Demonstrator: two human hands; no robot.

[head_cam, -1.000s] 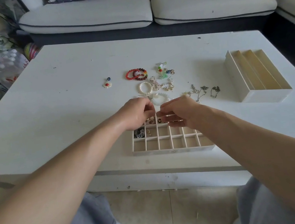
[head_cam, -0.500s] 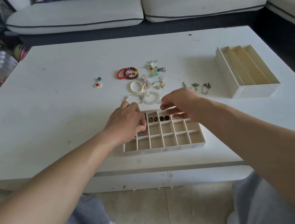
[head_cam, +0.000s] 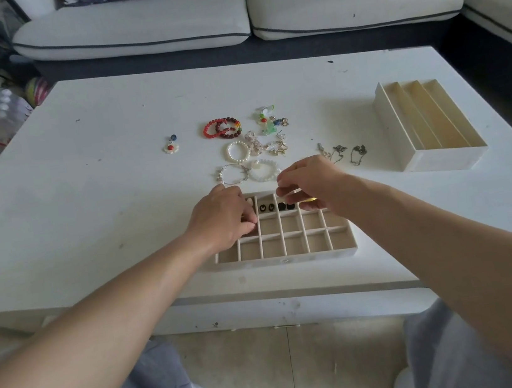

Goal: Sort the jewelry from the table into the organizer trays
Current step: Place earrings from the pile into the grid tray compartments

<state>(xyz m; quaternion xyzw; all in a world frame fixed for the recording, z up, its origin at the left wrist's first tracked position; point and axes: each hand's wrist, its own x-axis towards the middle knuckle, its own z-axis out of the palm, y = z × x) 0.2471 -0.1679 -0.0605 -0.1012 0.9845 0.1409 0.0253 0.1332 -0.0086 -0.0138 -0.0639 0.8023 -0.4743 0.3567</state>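
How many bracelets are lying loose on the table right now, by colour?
Red: 2 (bright red bracelet, dark red bracelet)
White: 2 (pearl bracelet, milky bead bracelet)
Silver: 1 (thin silver bracelet)
Total: 5, leaving out the tangled chains and charms nearby.

Left hand (head_cam: 222,219) curled palm down, right hand (head_cam: 309,183) curled, near together

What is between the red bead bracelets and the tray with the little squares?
On the table between red bead bracelets and compartment tray lie a pearl bracelet and a thin silver bracelet; the left hand covers the tray's far-left cells.
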